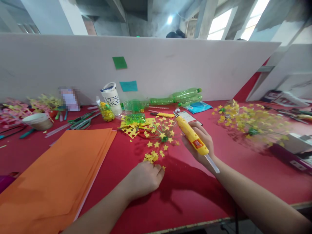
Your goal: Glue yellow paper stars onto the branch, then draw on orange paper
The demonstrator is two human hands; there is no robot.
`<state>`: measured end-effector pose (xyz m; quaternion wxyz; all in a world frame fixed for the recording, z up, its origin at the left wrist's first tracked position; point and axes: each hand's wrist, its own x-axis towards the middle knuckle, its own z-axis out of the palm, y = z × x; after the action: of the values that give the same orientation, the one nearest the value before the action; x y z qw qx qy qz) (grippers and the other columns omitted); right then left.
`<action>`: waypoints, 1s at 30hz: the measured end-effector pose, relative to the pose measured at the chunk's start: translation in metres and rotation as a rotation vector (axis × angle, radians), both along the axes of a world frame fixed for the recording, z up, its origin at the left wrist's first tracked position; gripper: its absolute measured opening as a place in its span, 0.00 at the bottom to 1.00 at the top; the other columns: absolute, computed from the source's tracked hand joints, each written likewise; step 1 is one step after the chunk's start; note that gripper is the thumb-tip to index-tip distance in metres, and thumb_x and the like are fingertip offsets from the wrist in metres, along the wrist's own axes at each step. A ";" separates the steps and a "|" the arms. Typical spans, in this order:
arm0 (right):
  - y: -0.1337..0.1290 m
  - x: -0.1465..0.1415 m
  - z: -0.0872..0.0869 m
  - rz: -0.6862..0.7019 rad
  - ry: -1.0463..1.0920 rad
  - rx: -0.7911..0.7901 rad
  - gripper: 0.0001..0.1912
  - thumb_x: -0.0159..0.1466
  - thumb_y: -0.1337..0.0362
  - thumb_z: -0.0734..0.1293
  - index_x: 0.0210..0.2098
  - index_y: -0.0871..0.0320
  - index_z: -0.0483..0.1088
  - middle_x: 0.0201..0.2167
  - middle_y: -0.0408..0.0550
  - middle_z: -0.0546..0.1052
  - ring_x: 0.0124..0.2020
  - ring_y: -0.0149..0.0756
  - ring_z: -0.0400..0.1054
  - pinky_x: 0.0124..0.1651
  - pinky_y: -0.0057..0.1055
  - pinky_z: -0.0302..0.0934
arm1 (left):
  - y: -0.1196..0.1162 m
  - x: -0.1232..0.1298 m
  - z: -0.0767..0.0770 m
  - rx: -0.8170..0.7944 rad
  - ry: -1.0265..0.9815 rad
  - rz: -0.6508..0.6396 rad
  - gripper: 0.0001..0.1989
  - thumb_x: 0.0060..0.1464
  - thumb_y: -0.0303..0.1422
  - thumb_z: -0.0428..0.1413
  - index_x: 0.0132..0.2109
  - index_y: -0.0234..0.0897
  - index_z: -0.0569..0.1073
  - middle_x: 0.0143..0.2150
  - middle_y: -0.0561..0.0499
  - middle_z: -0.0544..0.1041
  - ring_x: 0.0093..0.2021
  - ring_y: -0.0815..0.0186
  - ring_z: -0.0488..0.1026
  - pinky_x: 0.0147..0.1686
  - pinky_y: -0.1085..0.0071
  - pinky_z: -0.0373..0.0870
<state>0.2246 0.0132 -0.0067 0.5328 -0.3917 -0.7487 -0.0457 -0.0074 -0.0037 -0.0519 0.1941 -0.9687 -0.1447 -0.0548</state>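
Lower centre, the left hand (145,178) curls its grip at loose yellow stars (151,157), whether pinching one I cannot tell; right of centre, the right hand's (204,138) grip is wrapped around a yellow glue gun (191,134). If the gun dips, its nozzle (175,113) could snag the star-tipped sprig (162,135) or drip on the phone (188,117); beyond, green bottles (186,94) crowd the bench (263,169), upper centre.

Craft workshop, red worktable (151,211), yellow glue gun (188,130), paper stars (151,156), white partition (185,68) (grey beams (117,8) overhead)
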 end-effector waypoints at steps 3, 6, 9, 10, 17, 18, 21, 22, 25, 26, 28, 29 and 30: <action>0.000 -0.001 -0.001 0.006 0.006 -0.016 0.06 0.55 0.69 0.67 0.31 0.56 0.64 0.34 0.48 0.69 0.38 0.38 0.67 0.40 0.34 0.62 | 0.000 0.000 0.000 -0.002 -0.010 -0.001 0.10 0.54 0.23 0.49 0.43 0.27 0.70 0.33 0.43 0.75 0.27 0.60 0.72 0.24 0.66 0.68; 0.000 0.000 0.000 0.004 0.028 -0.009 0.05 0.55 0.68 0.67 0.30 0.56 0.65 0.34 0.48 0.69 0.38 0.38 0.67 0.40 0.34 0.62 | 0.002 0.000 -0.002 -0.020 -0.034 0.004 0.08 0.54 0.22 0.49 0.42 0.28 0.70 0.32 0.43 0.75 0.28 0.61 0.72 0.24 0.67 0.68; 0.000 0.002 0.001 -0.019 0.063 -0.003 0.05 0.55 0.68 0.67 0.30 0.56 0.65 0.32 0.47 0.70 0.36 0.38 0.67 0.38 0.34 0.63 | 0.004 0.000 -0.002 -0.120 -0.166 0.056 0.08 0.56 0.24 0.48 0.40 0.31 0.71 0.29 0.46 0.75 0.28 0.62 0.72 0.26 0.68 0.67; -0.001 0.002 0.001 -0.028 0.079 -0.001 0.05 0.55 0.68 0.67 0.30 0.56 0.65 0.32 0.47 0.70 0.36 0.38 0.67 0.38 0.35 0.63 | 0.005 0.000 -0.001 -0.191 -0.247 0.094 0.07 0.57 0.25 0.48 0.39 0.32 0.71 0.29 0.47 0.75 0.28 0.63 0.72 0.27 0.69 0.67; -0.021 -0.010 -0.002 0.079 0.027 -0.002 0.07 0.56 0.67 0.66 0.34 0.55 0.65 0.35 0.50 0.72 0.37 0.40 0.69 0.37 0.36 0.66 | -0.001 -0.002 0.010 -0.511 -0.829 0.193 0.04 0.55 0.27 0.51 0.37 0.36 0.70 0.24 0.54 0.72 0.21 0.73 0.65 0.25 0.77 0.60; -0.026 -0.015 -0.002 0.172 -0.036 -0.032 0.06 0.57 0.67 0.64 0.35 0.55 0.65 0.36 0.51 0.73 0.37 0.39 0.69 0.36 0.34 0.66 | -0.003 -0.002 0.011 -0.499 -0.870 0.171 0.04 0.54 0.26 0.51 0.36 0.36 0.70 0.23 0.55 0.71 0.21 0.73 0.63 0.25 0.77 0.60; -0.035 -0.030 -0.004 0.461 -0.173 -0.135 0.02 0.61 0.66 0.60 0.35 0.56 0.62 0.36 0.52 0.72 0.37 0.36 0.69 0.36 0.32 0.65 | -0.007 0.000 0.016 -0.509 -0.942 0.154 0.04 0.52 0.25 0.51 0.31 0.36 0.68 0.20 0.57 0.65 0.19 0.74 0.59 0.22 0.77 0.56; -0.037 -0.034 -0.004 0.503 -0.181 -0.165 0.02 0.62 0.66 0.59 0.35 0.56 0.61 0.35 0.51 0.72 0.36 0.35 0.68 0.36 0.32 0.65 | -0.008 0.000 0.017 -0.533 -0.951 0.164 0.05 0.52 0.25 0.51 0.29 0.36 0.66 0.19 0.57 0.63 0.19 0.74 0.58 0.21 0.77 0.54; -0.038 -0.042 -0.008 0.515 -0.130 -0.232 0.04 0.60 0.65 0.61 0.32 0.56 0.59 0.32 0.48 0.70 0.32 0.33 0.66 0.33 0.30 0.64 | -0.008 0.000 0.019 -0.632 -0.938 0.193 0.08 0.52 0.25 0.50 0.26 0.37 0.63 0.18 0.58 0.60 0.18 0.75 0.56 0.19 0.78 0.53; -0.038 -0.043 -0.009 0.500 -0.105 -0.247 0.04 0.60 0.66 0.62 0.31 0.56 0.58 0.30 0.47 0.69 0.31 0.32 0.65 0.31 0.29 0.63 | -0.008 0.001 0.020 -0.650 -0.932 0.195 0.08 0.52 0.25 0.50 0.26 0.37 0.62 0.18 0.59 0.59 0.18 0.75 0.56 0.19 0.78 0.53; -0.039 -0.044 -0.011 0.471 -0.070 -0.269 0.06 0.59 0.66 0.63 0.30 0.55 0.58 0.29 0.45 0.68 0.28 0.30 0.63 0.30 0.27 0.62 | -0.007 0.002 0.021 -0.637 -0.934 0.186 0.08 0.51 0.24 0.49 0.26 0.37 0.62 0.18 0.59 0.58 0.17 0.75 0.55 0.19 0.78 0.52; -0.039 -0.044 -0.012 0.467 -0.061 -0.281 0.06 0.59 0.66 0.63 0.30 0.55 0.58 0.28 0.44 0.68 0.28 0.29 0.63 0.29 0.27 0.61 | -0.007 0.002 0.022 -0.617 -0.938 0.180 0.07 0.51 0.24 0.49 0.26 0.37 0.62 0.18 0.59 0.57 0.17 0.75 0.55 0.19 0.78 0.51; -0.040 -0.045 -0.013 0.469 -0.054 -0.293 0.06 0.58 0.66 0.64 0.30 0.55 0.59 0.28 0.43 0.68 0.27 0.29 0.62 0.28 0.26 0.61 | -0.007 0.003 0.023 -0.598 -0.942 0.179 0.07 0.50 0.23 0.49 0.26 0.37 0.62 0.17 0.59 0.57 0.17 0.75 0.54 0.19 0.78 0.51</action>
<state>0.1799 -0.0267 -0.0193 0.4463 -0.2791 -0.8315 0.1772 -0.0049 -0.0107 -0.0294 -0.1705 -0.8365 -0.3064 -0.4211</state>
